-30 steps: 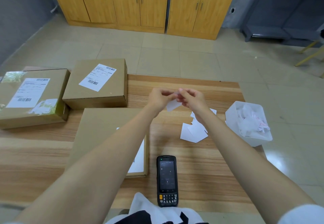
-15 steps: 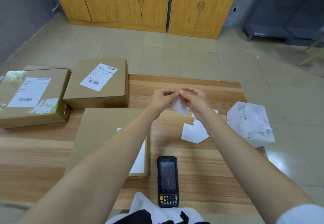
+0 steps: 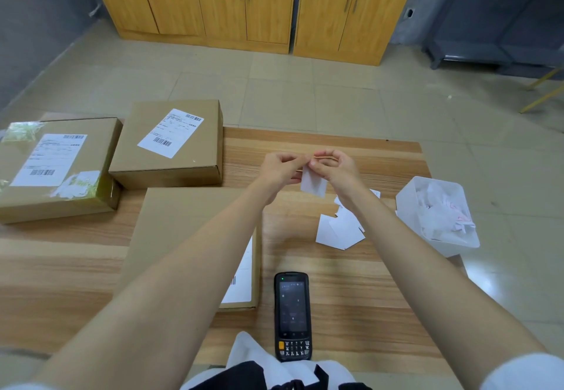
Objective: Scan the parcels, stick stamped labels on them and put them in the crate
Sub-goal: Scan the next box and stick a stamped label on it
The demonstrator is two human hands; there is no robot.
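Note:
Both hands meet above the wooden table (image 3: pixel 351 286). My left hand (image 3: pixel 279 170) and my right hand (image 3: pixel 334 170) pinch the top edge of a small white label (image 3: pixel 313 185) that hangs down between them. Under my left forearm lies a flat cardboard parcel (image 3: pixel 171 231) with a partly hidden shipping label. Two more labelled parcels sit at the left: one (image 3: pixel 171 145) behind it and a taped one (image 3: pixel 55 167) at the far left. A black handheld scanner (image 3: pixel 292 315) lies face up near the front edge. Loose white labels (image 3: pixel 338 231) are piled beneath my right wrist.
A white plastic bin (image 3: pixel 439 237) holding crumpled paper scraps sits at the table's right edge. Beyond the table are a tiled floor, yellow wooden cabinets (image 3: pixel 244 5) and a dark metal rack (image 3: pixel 500 23) at the right. No crate is in view.
The label has swung from lying folded between my fingers to hanging down flat. Both hands stayed close together at nearly the same spot.

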